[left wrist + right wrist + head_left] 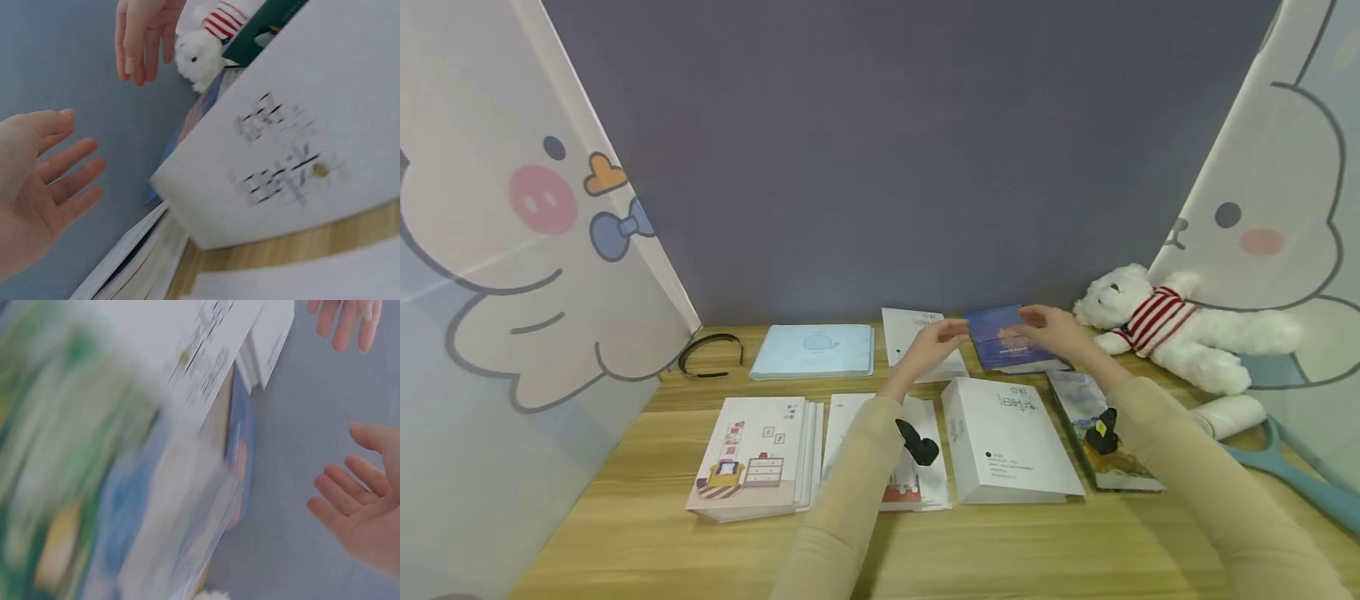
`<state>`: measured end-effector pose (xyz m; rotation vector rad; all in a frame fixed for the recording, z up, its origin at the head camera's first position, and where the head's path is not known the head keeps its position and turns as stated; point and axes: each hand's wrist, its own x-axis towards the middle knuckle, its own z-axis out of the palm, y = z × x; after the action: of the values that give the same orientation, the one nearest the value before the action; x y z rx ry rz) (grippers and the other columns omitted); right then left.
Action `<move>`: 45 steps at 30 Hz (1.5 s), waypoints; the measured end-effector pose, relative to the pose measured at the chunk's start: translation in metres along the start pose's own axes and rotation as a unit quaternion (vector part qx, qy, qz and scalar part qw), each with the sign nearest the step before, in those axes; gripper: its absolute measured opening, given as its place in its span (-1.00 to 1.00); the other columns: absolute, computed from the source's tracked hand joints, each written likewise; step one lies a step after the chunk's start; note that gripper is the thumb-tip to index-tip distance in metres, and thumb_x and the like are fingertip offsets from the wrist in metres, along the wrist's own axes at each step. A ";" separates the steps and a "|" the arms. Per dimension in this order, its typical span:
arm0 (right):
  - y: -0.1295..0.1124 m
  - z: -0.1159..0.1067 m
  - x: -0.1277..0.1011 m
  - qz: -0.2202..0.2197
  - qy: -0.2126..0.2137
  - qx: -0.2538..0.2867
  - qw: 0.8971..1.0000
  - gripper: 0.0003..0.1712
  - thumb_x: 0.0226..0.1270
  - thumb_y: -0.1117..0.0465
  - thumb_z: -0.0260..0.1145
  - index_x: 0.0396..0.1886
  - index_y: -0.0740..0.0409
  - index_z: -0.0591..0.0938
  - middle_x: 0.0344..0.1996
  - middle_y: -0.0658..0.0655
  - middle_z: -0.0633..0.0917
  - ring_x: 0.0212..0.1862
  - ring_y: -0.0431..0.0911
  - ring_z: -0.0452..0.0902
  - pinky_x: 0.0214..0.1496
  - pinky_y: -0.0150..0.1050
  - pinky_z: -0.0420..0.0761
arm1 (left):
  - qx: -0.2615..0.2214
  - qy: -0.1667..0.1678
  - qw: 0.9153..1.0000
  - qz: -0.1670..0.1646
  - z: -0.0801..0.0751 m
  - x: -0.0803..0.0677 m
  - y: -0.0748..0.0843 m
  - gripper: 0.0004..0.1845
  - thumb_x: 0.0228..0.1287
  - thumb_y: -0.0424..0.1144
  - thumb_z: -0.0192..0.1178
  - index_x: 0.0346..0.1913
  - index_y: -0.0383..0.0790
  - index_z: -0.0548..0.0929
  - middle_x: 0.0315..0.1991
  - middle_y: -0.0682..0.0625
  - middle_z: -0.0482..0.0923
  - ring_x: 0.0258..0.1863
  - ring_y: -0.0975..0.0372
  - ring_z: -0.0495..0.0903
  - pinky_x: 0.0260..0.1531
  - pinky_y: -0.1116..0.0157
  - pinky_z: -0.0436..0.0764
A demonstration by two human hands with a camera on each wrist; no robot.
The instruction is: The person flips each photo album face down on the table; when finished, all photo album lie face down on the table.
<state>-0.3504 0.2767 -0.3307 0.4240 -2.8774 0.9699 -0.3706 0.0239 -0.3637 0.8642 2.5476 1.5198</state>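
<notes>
A blue book (1009, 340) lies at the back of the wooden table (640, 533), partly over a white booklet (910, 329). My left hand (936, 337) hovers at the book's left edge with its fingers straight and spread. My right hand (1051, 325) is over its right edge, also held flat. In the left wrist view my left hand (44, 181) is open and holds nothing, with my right hand (144, 37) opposite it. The right wrist view shows my right hand (362, 515) with relaxed fingers beside the blue book (240, 444). Whether either hand touches the book I cannot tell.
A thick white book (1007, 437) lies in front of the blue one, a painted-cover book (1101, 429) to its right, and illustrated books (752, 454) to its left. A pale blue book (814, 350) and black headband (709, 354) lie back left. A white teddy bear (1165, 329) lies right.
</notes>
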 end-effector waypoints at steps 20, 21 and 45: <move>-0.056 0.061 0.036 -0.073 -0.021 0.007 0.997 -0.41 0.32 0.02 0.24 0.26 0.23 0.43 0.18 0.31 0.51 0.13 0.22 0.47 0.09 0.10 0.54 | -0.019 0.134 0.991 -0.017 -0.041 -0.028 -0.021 -0.59 0.37 -0.22 0.09 0.24 -0.22 0.46 0.13 -0.15 0.55 0.14 0.05 0.51 0.14 0.16 0.51; -0.056 0.063 0.036 -0.073 -0.026 0.007 0.997 -0.40 0.31 0.00 0.25 0.26 0.22 0.44 0.17 0.30 0.52 0.12 0.21 0.48 0.08 0.11 0.54 | -0.015 0.143 0.989 -0.021 -0.042 -0.030 -0.024 -0.59 0.36 -0.22 0.10 0.23 -0.21 0.47 0.11 -0.14 0.56 0.13 0.05 0.52 0.13 0.17 0.52; -0.058 0.091 0.037 -0.095 -0.133 -0.040 0.986 -0.32 0.31 -0.04 0.23 0.29 0.27 0.40 0.24 0.33 0.44 0.25 0.28 0.34 0.21 0.15 0.43 | 0.016 0.163 0.978 -0.132 -0.046 -0.049 -0.069 -0.46 0.31 -0.15 0.17 0.27 -0.34 0.37 0.19 -0.24 0.44 0.14 -0.04 0.48 0.07 0.09 0.55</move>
<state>-0.3683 0.1685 -0.3633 0.8647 -3.0184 0.8190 -0.3738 -0.0612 -0.4082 0.2761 2.7706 1.6531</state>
